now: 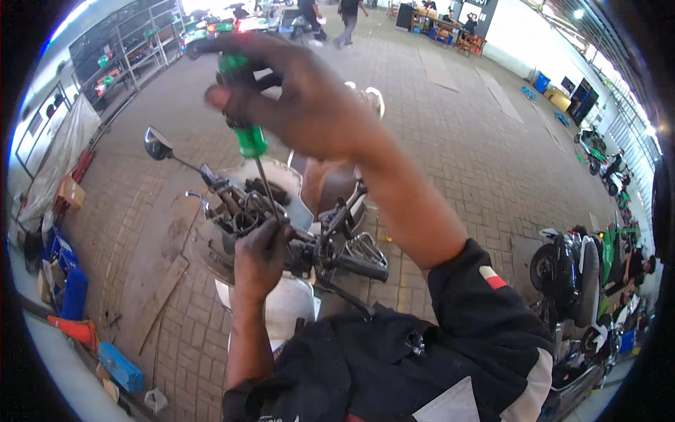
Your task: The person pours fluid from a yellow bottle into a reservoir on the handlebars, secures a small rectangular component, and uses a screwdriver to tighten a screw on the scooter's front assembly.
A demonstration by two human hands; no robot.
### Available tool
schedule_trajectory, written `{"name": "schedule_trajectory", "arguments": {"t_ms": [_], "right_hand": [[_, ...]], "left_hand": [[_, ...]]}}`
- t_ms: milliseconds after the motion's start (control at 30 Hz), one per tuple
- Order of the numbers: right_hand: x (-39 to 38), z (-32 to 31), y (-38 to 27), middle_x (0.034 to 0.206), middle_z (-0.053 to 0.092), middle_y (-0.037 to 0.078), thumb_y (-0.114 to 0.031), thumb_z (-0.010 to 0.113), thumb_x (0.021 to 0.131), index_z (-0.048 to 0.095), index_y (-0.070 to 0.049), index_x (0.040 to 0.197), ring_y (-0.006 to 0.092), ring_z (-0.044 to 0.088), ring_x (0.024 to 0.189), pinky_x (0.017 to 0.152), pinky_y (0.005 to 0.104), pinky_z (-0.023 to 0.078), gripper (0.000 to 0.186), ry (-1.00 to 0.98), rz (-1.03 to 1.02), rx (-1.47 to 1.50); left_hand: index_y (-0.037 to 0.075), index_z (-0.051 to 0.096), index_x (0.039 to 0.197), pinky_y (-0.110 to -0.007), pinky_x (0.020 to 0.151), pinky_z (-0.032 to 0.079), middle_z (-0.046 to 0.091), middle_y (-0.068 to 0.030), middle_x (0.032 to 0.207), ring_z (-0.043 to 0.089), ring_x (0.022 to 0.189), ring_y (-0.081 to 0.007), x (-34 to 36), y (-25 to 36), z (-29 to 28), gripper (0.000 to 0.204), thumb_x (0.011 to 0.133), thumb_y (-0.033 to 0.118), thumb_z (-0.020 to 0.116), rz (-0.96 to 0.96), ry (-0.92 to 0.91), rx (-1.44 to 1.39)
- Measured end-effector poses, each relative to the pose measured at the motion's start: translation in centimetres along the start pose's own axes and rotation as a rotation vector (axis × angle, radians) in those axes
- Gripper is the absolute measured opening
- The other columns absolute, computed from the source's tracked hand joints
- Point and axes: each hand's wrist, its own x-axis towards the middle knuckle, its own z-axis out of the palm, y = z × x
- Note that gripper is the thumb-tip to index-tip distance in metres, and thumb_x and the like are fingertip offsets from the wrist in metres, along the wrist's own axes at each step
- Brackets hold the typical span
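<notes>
Green-handled screwdriver (247, 126), upper centre: right hand (302, 98) closed around its handle, thin steel shaft angled downward to left hand (259, 257), which pinches its tip at stripped scooter handlebar (337, 260).

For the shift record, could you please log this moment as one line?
right hand: grips green-handled screwdriver, tip down | left hand: on exposed handlebar assembly at the tip | scooter: front cover off

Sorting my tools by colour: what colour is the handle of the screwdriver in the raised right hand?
Green, translucent-looking plastic handle, gripped by the right hand; head view.
</notes>
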Motion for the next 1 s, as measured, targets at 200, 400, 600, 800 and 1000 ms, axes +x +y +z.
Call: {"name": "schedule_trajectory", "arguments": {"t_ms": [200,400,600,800,1000], "right_hand": [[0.4,0.5,-1.3,0.089,0.069,0.009,-0.017,0.070,0.092,0.058,-0.004,0.132,0.0187,0.069,0.077,0.071,0.0340,0.057,0.044,-0.038,0.054,-0.058],[0.7,-1.5,2.1,0.108,0.070,0.009,-0.027,0.074,0.085,0.058,-0.003,0.128,0.0213,0.069,0.089,0.085,0.0408,0.056,0.052,-0.269,0.105,0.670],[1.1,1.6,-1.0,0.072,0.069,0.008,-0.022,0.078,0.085,0.063,0.000,0.111,0.0145,0.066,0.059,0.054,0.0302,0.054,0.037,0.167,0.221,0.173],[1.4,3.1,0.3,0.077,0.069,0.008,-0.032,0.069,0.092,0.065,-0.003,0.104,0.0148,0.066,0.064,0.055,0.0287,0.054,0.031,0.174,0.272,1.034],[-0.6,0.9,-2.8,0.125,0.059,0.024,-0.031,0.060,0.097,0.052,0.005,0.130,0.0276,0.068,0.095,0.085,0.0419,0.058,0.049,-0.092,0.065,0.232]], "left_hand": [[-0.002,0.068,0.099,-0.037,0.065,0.050,0.066,-0.0211,0.080,0.068,0.071,-0.0325,-0.2,0.4,-0.4,0.015,0.090,0.010,0.067,0.004,0.058,-0.039],[-0.001,0.069,0.105,-0.037,0.069,0.052,0.068,-0.0217,0.083,0.069,0.075,-0.0350,0.2,0.8,-0.4,0.020,0.090,0.011,0.067,-0.108,-0.038,-0.068],[-0.002,0.066,0.098,-0.043,0.068,0.049,0.064,-0.0236,0.084,0.063,0.080,-0.0432,0.8,-0.2,-1.4,0.019,0.092,0.015,0.064,-0.049,-0.123,-0.074],[-0.002,0.065,0.097,-0.042,0.068,0.049,0.065,-0.0233,0.084,0.063,0.080,-0.0426,1.1,0.1,-2.0,0.017,0.092,0.014,0.062,-0.055,-0.186,-0.126],[-0.001,0.064,0.096,-0.043,0.067,0.049,0.064,-0.0228,0.082,0.062,0.079,-0.0439,0.7,0.1,-2.4,0.014,0.092,0.013,0.061,0.032,-0.243,-0.060]]}}
